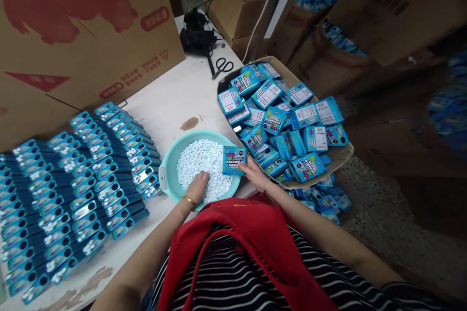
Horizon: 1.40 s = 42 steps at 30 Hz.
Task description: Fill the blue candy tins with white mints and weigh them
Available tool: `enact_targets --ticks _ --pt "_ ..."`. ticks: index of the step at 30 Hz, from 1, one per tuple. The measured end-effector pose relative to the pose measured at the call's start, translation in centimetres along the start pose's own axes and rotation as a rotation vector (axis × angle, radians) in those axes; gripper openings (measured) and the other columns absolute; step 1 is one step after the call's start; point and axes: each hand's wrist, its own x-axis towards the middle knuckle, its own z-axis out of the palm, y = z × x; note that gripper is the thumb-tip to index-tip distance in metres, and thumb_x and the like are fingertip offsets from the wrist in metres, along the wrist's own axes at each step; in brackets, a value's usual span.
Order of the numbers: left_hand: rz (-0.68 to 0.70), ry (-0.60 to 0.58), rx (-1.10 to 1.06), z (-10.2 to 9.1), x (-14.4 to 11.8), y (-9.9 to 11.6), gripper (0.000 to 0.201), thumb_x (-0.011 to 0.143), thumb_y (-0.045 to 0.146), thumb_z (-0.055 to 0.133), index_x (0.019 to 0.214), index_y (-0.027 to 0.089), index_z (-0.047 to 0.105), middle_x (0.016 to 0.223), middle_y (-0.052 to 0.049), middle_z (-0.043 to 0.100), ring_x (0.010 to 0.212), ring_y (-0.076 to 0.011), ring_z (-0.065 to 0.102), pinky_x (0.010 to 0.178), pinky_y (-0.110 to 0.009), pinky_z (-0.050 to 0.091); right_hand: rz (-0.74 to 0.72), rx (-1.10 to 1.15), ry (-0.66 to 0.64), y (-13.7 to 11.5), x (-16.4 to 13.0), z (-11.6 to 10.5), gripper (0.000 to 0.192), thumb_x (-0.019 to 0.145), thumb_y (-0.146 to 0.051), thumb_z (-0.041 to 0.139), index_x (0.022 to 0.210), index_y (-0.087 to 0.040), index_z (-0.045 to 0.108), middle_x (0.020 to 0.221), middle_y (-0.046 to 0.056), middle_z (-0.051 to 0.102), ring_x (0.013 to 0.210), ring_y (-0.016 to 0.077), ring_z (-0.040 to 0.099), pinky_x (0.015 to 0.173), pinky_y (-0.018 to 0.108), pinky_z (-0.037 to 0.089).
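Observation:
A light-teal plastic basin (171,155) stands on the table, with a heap of small white candies (199,155) in it. Down among the candies are the fingers of my left hand (197,186), bunched together, their tips partly hidden. A blue candy box (233,159) printed "Caramelo Macizo" is in my right hand (254,174), held over the basin's right side with its printed front facing up. My right thumb lies across the box's corner, and the other fingers are mostly behind it.
Rows of blue boxes (87,175) with round dark openings and white candies stand at left. To the right, an open carton (346,153) is heaped with blue boxes. Black scissors (222,67) and a black bag (197,34) lie behind. A large cardboard box (91,53) walls the back left.

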Motion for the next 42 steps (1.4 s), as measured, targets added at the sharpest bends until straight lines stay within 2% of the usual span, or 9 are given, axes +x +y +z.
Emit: enact_targets --ticks 4,8,16,20,24,28,35,38,42 --pt "0.086 -0.05 -0.138 0.7 0.3 0.7 0.047 0.074 0.001 0.042 0.118 0.016 0.047 0.111 -0.008 0.056 0.099 -0.0172 0.055 0.092 -0.033 0.047 -0.002 -0.005 0.002 -0.2 -0.1 0.2 0.049 0.077 -0.045 0.067 0.119 -0.026 0.051 0.125 0.003 0.062 0.115 0.0234 0.059 0.103 0.046 0.044" --pt "0.126 -0.041 -0.233 -0.9 0.1 0.1 0.044 0.079 0.009 0.043 0.122 0.016 0.045 0.113 -0.007 0.057 0.101 -0.0166 0.055 0.094 -0.033 0.045 -0.12 -0.136 0.028 -0.4 -0.5 0.3 0.051 0.073 -0.04 0.072 0.117 -0.026 0.049 0.118 0.004 0.064 0.11 0.0222 0.06 0.1 0.044 0.047" --pt "0.23 0.047 -0.319 -9.8 -3.8 -1.9 0.035 0.087 0.029 0.045 0.12 0.017 0.048 0.109 -0.007 0.057 0.094 -0.0169 0.054 0.086 -0.033 0.045 -0.443 -0.639 0.198 0.2 -1.5 0.9 0.036 0.08 -0.034 0.064 0.111 -0.023 0.051 0.107 0.007 0.062 0.099 0.0231 0.059 0.088 0.04 0.049" --pt "0.286 -0.001 -0.226 -14.4 -5.0 -0.4 0.033 0.089 0.03 0.044 0.12 0.018 0.049 0.103 -0.006 0.059 0.086 -0.0151 0.055 0.078 -0.029 0.046 -0.543 -0.887 0.145 0.5 -1.0 2.1 0.028 0.082 -0.023 0.056 0.111 -0.021 0.053 0.106 0.01 0.062 0.101 0.0258 0.057 0.089 0.042 0.048" --pt "0.34 -0.112 -0.07 -16.7 -4.8 1.9 0.028 0.088 0.026 0.043 0.114 0.017 0.052 0.101 -0.007 0.061 0.085 -0.0162 0.056 0.079 -0.032 0.048 -0.601 -0.992 0.059 1.0 -0.7 3.2 0.033 0.08 -0.013 0.051 0.112 -0.02 0.054 0.111 0.011 0.062 0.106 0.0266 0.055 0.093 0.044 0.045" --pt "0.254 -0.184 0.181 -17.5 -4.1 4.9 0.037 0.083 0.014 0.044 0.12 0.013 0.047 0.11 -0.013 0.059 0.097 -0.0207 0.059 0.086 -0.035 0.047 -0.635 -1.023 0.017 1.6 -0.6 3.7 0.034 0.079 -0.011 0.05 0.111 -0.018 0.055 0.112 0.011 0.062 0.107 0.0264 0.055 0.095 0.043 0.045" --pt "0.187 -0.157 0.549 -18.2 -5.5 10.2 0.044 0.085 0.004 0.031 0.125 0.014 0.045 0.103 -0.012 0.057 0.074 -0.0174 0.062 0.066 -0.03 0.049 -0.61 -0.975 0.051 2.6 -0.4 3.7 0.031 0.081 -0.015 0.052 0.111 -0.019 0.055 0.112 0.012 0.063 0.107 0.0262 0.056 0.094 0.043 0.046" --pt "0.214 -0.093 0.512 -18.1 -5.2 8.4 0.039 0.088 0.008 0.032 0.121 0.018 0.051 0.093 -0.009 0.058 0.076 -0.0186 0.06 0.067 -0.03 0.048 -0.595 -0.933 0.084 2.5 -0.4 3.3 0.031 0.08 -0.015 0.052 0.111 -0.02 0.055 0.112 0.011 0.063 0.108 0.0265 0.057 0.095 0.044 0.046" --pt "0.08 0.106 0.439 -15.5 -1.4 2.3 0.041 0.088 0.011 0.033 0.126 0.02 0.047 0.102 -0.009 0.055 0.085 -0.0203 0.058 0.074 -0.032 0.048 -0.553 -0.855 0.163 1.9 -0.6 2.8 0.031 0.082 -0.021 0.055 0.113 -0.023 0.053 0.113 0.009 0.063 0.109 0.0261 0.057 0.098 0.045 0.044"
